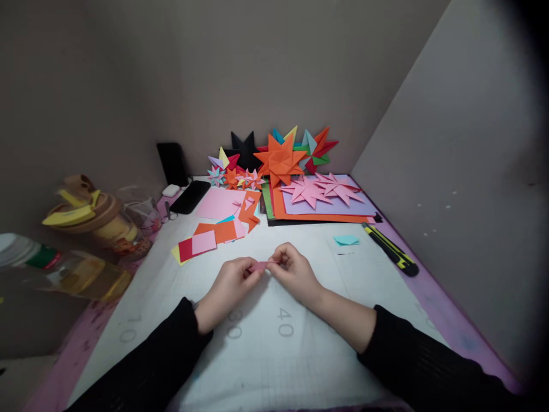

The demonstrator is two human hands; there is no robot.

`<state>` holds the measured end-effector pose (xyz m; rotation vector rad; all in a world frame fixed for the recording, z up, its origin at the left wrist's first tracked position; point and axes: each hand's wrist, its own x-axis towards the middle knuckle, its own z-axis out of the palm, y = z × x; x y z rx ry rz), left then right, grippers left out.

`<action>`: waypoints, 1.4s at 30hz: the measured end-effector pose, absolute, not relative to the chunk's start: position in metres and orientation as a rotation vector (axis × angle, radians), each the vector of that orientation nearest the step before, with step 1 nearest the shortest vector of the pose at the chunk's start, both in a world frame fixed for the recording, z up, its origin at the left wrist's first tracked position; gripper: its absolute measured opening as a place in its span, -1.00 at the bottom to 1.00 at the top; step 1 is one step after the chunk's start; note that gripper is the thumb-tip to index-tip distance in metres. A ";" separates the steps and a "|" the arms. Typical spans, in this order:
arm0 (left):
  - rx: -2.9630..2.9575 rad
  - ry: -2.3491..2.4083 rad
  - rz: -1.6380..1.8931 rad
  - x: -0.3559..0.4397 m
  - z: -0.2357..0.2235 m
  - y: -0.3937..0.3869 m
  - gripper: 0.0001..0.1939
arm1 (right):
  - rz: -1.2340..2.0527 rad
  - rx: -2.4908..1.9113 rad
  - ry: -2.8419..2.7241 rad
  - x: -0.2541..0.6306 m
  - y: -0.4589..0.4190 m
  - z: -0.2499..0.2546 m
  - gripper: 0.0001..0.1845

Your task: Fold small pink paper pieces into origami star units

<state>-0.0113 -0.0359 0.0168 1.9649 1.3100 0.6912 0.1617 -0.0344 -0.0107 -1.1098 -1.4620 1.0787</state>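
Between my two hands is a small pink piece of paper (259, 266), held just above the white mat (240, 366). My left hand (234, 281) pinches its left end between thumb and fingers. At its right end, my right hand (295, 274) grips it with thumb and fingertips. Most of the paper is hidden by the fingers, so its folds cannot be made out. Right of my right hand lies a small folded turquoise paper (346, 240). Beyond my left hand are a red paper piece (186, 250) and a pink paper square (205, 242).
Folded paper stars, among them a large orange star (281, 158), stand along the back wall. Pink stars (306, 190) lie on stacked coloured sheets (326, 217). A yellow-black cutter (391, 250) lies right. Phones (191, 197), a bottle (86, 277) and a cup (114, 226) are left.
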 end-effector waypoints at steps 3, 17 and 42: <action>2.001 1.321 0.693 -0.013 0.016 -0.034 -0.74 | 1.142 -1.116 -1.399 0.163 -0.033 -0.010 -0.78; 1.747 1.249 0.863 -0.018 0.019 -0.026 -0.82 | 1.280 -1.071 -1.204 0.171 -0.025 -0.013 -0.80; 1.811 1.190 0.919 -0.012 0.016 -0.036 -0.90 | 1.139 -1.021 -1.550 0.167 -0.031 -0.018 -0.87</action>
